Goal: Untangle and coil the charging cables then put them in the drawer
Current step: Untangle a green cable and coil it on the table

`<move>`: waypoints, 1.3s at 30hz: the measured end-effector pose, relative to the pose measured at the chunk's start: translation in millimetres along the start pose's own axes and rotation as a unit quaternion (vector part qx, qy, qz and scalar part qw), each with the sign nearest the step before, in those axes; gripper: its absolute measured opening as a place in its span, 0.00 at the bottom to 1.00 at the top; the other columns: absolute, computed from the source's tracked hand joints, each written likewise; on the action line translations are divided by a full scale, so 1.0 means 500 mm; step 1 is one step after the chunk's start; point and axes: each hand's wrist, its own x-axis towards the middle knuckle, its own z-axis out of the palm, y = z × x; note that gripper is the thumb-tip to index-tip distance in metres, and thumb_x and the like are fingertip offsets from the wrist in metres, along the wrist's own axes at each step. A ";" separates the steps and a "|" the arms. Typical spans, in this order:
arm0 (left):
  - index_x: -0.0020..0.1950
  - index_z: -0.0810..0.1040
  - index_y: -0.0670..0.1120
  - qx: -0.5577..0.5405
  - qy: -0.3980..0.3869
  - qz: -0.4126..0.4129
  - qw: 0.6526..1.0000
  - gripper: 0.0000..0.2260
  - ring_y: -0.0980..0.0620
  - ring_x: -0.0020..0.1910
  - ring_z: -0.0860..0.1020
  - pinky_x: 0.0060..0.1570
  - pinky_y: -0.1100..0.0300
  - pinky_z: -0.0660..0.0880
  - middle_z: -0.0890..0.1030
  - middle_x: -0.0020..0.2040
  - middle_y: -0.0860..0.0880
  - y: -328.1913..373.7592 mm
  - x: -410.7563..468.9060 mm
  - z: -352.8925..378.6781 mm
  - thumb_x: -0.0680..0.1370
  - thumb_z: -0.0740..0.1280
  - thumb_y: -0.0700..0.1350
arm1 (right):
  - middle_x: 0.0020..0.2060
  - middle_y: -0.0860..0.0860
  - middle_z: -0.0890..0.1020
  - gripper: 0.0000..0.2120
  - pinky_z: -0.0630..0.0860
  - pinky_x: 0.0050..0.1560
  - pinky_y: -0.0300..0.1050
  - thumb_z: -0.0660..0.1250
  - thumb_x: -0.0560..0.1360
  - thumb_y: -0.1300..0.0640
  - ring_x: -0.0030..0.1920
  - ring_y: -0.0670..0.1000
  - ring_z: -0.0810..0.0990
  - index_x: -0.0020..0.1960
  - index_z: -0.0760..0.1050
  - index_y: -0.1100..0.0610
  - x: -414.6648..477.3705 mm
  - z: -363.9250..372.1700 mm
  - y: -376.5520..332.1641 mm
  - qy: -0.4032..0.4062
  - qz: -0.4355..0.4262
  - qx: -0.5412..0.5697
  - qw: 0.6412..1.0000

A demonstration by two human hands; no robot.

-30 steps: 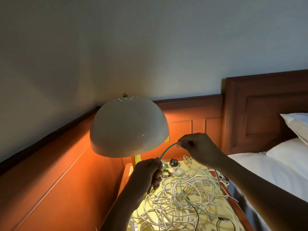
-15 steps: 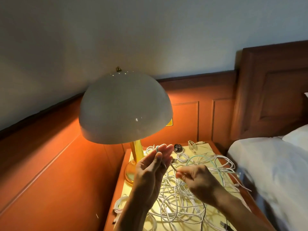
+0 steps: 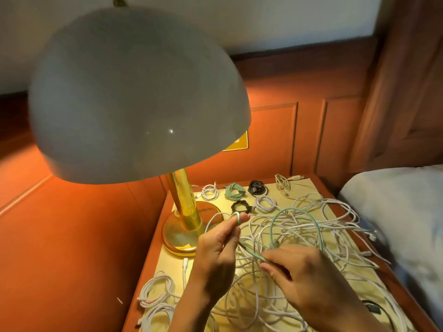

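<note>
yellow counter (image 3: 309, 185) by the bed sits under a big lamp (image 3: 134, 92), with a messy pile of white cables (image 3: 335, 226) on it. the left hand (image 3: 215, 250) holds the green cable (image 3: 299, 210) looped over its fingertips, like a spool. the right hand (image 3: 304, 276) pinches that cable lower down, likely to feed the next loop. small coiled cables (image 3: 233, 190) sit at the back. no drawer shows.

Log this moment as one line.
step: coiling | left hand: green cable looped over fingertips | right hand: pinches green cable | white cable tangle: on nightstand
</note>
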 end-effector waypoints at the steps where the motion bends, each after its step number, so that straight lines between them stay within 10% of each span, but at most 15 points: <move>1: 0.66 0.82 0.49 0.044 -0.001 0.019 0.999 0.16 0.65 0.65 0.76 0.60 0.72 0.71 0.83 0.61 0.61 -0.014 0.001 -0.003 0.82 0.61 0.44 | 0.38 0.40 0.80 0.16 0.79 0.38 0.48 0.58 0.78 0.40 0.38 0.44 0.78 0.51 0.80 0.47 -0.001 0.002 0.005 0.006 -0.007 0.001 1.000; 15: 0.49 0.84 0.49 0.102 -0.202 -0.023 0.974 0.12 0.51 0.47 0.80 0.48 0.45 0.77 0.83 0.44 0.53 0.006 -0.005 -0.017 0.80 0.60 0.45 | 0.38 0.49 0.83 0.10 0.76 0.34 0.42 0.75 0.74 0.53 0.34 0.47 0.79 0.51 0.86 0.59 0.012 -0.004 0.042 0.274 -0.081 -0.028 0.958; 26: 0.41 0.82 0.41 -0.189 -0.239 -0.107 0.946 0.13 0.49 0.36 0.74 0.39 0.62 0.73 0.78 0.36 0.43 0.020 -0.010 -0.022 0.74 0.58 0.40 | 0.41 0.46 0.84 0.09 0.77 0.38 0.41 0.71 0.78 0.55 0.39 0.44 0.81 0.56 0.86 0.54 0.037 0.040 0.057 0.231 -0.008 0.074 0.970; 32: 0.44 0.81 0.37 -0.437 -0.175 -0.165 0.867 0.12 0.47 0.32 0.75 0.40 0.54 0.72 0.72 0.32 0.43 0.014 -0.013 -0.028 0.76 0.59 0.41 | 0.44 0.40 0.84 0.12 0.78 0.43 0.34 0.68 0.78 0.54 0.44 0.40 0.82 0.59 0.84 0.50 0.032 0.065 0.050 0.125 0.032 0.137 0.982; 39: 0.54 0.83 0.37 -0.700 -0.040 -0.254 0.666 0.09 0.46 0.45 0.84 0.48 0.50 0.83 0.80 0.46 0.44 0.026 -0.011 -0.028 0.79 0.66 0.39 | 0.31 0.46 0.81 0.08 0.72 0.32 0.38 0.70 0.77 0.48 0.31 0.42 0.75 0.46 0.86 0.50 0.033 0.059 0.007 0.052 0.174 0.306 0.935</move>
